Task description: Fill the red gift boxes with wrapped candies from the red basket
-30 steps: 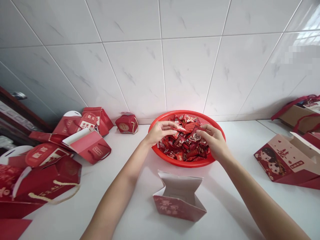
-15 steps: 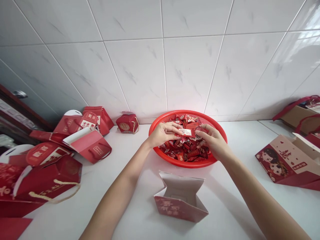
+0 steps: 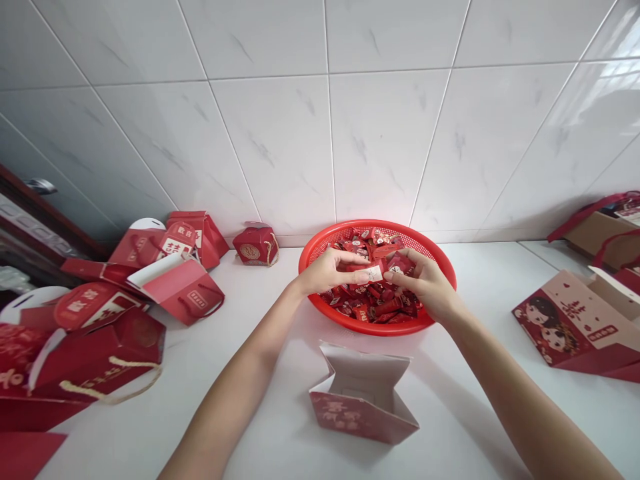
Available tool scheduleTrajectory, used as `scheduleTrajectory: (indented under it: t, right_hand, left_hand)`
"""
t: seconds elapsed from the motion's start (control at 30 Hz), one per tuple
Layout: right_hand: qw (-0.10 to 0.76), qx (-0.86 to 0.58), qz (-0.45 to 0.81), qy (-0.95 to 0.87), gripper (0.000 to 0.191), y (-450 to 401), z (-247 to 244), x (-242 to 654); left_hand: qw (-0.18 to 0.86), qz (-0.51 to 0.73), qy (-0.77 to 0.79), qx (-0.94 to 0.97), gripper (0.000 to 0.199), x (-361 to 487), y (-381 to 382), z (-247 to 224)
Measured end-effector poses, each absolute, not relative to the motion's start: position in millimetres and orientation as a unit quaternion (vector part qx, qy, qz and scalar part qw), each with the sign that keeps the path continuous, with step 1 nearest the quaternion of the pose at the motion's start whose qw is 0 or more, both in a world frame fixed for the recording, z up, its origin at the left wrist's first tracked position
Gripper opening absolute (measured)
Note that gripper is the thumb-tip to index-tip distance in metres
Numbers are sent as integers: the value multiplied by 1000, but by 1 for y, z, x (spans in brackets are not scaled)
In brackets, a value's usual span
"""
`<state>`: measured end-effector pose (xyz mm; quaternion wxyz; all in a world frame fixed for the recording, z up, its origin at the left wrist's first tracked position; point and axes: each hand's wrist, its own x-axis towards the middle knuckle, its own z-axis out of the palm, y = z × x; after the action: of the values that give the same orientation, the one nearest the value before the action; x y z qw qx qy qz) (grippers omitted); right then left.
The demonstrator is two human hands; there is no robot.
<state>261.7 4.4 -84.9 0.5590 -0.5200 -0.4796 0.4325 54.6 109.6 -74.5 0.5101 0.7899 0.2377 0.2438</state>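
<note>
Left hand (image 3: pixel 326 272) pinches a labelled packet (image 3: pixel 371 275), right hand (image 3: pixel 429 283) a darker wrapper (image 3: pixel 401 264) (print illegible); a pink box (image 3: pixel 575 323) reads 囍

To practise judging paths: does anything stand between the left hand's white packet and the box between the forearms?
Only the basket's near rim lies between the white packet in the left hand and the box; nothing else visible does.

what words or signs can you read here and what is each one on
"囍": cartoon-couple box on the right
"歡喜": rounded flap among the boxes at back left
"歡喜": larger rounded flap nearer on the left
Too small or blurred to read: wrapped sweets, white-labelled packet, open box, rope-handled box, small box's gold emblem.
</note>
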Motion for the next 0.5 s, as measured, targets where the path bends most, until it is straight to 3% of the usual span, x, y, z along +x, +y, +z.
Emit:
scheduleTrajectory:
  t: [0.13,0.33,0.5]
  right_hand:
    - [558,-514,439,-482,43,3,-84,261]
    - [570,-511,437,-472,37,5,-80,260]
    - [546,-485,451,-514,37,4,-80,262]
  left_hand:
    - [509,231,236,795,31,56,108,-73]
    - [618,376,276,633,42,65,101,-75]
    - [660,375,298,578,49,73,88,-70]
